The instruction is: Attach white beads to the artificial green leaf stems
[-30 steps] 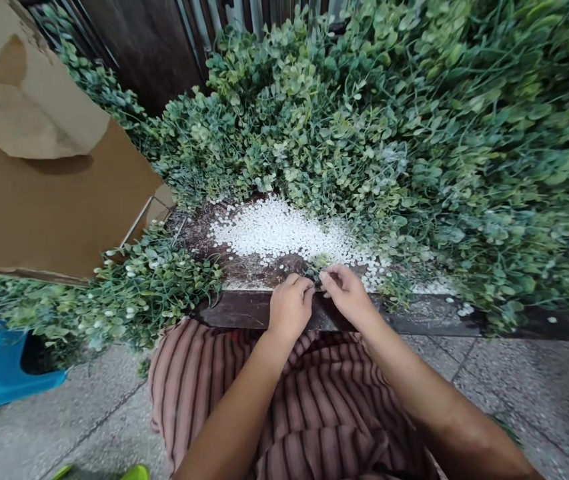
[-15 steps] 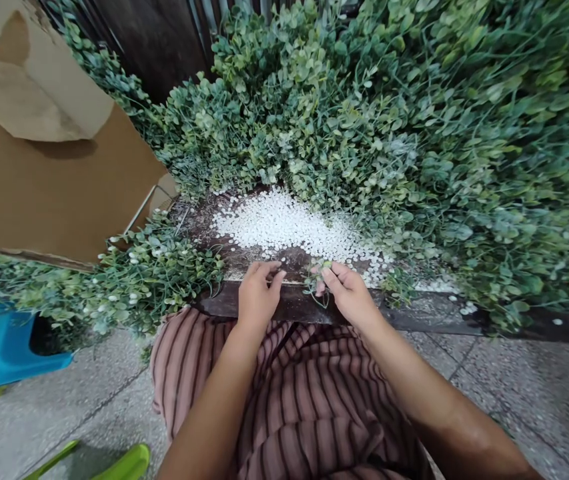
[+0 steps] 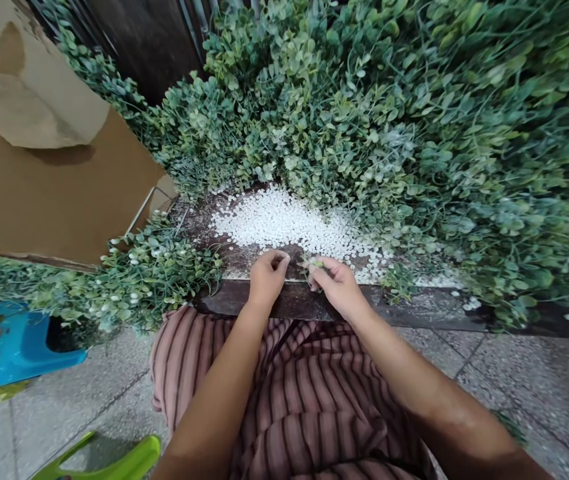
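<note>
My right hand [image 3: 337, 283] pinches a small green artificial sprig [image 3: 314, 263] above the front edge of a dark wooden surface [image 3: 284, 299]. Just to its left, my left hand [image 3: 268, 275] has its thumb and forefinger pressed together. A small pale speck shows at those fingertips, too small to name for sure. The two hands are close but apart. Behind them lies a spread of small white beads [image 3: 277, 220]. Another loose sprig [image 3: 398, 283] rests on the edge to the right of my right hand.
A large pile of artificial greenery [image 3: 344, 120] fills the back and right. At left, a cardboard box [image 3: 64, 200] stands behind white-tipped sprigs [image 3: 149, 273]. A blue plastic stool [image 3: 19, 347] and a green plastic piece [image 3: 129, 460] are on the tiled floor [image 3: 109, 400].
My left hand's fingers have closed into a pinch and moved right, slightly up. My right hand has shifted left with the sprig, bringing the hands closer together.
</note>
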Demonstrator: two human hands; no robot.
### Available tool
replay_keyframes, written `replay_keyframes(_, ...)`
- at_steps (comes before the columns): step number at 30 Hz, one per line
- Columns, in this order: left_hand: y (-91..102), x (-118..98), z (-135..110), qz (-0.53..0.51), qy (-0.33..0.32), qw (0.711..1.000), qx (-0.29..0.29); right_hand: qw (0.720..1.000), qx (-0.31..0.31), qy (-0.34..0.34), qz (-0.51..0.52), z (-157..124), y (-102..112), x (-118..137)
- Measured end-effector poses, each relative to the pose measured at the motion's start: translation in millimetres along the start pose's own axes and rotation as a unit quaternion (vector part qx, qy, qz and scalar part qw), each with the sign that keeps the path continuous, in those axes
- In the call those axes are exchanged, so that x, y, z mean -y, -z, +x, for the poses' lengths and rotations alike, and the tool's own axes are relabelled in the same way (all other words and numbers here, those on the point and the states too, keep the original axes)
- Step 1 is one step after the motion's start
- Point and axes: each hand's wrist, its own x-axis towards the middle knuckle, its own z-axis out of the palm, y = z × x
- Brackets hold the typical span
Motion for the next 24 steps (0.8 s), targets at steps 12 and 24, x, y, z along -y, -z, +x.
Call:
replay_keyframes(12,1.9,-18.4,-33.3,-0.382,0.166,0.905,0.083,0.995,0.011,0.059,-0.078,-9.6,0.0,-1.6)
replay_keyframes(24,2.8,-5.4,-35.3,-0.438,0.179,0.873,0.119,0.995,0.009,0.081,-0.059,-18.6,-8.5,-7.6)
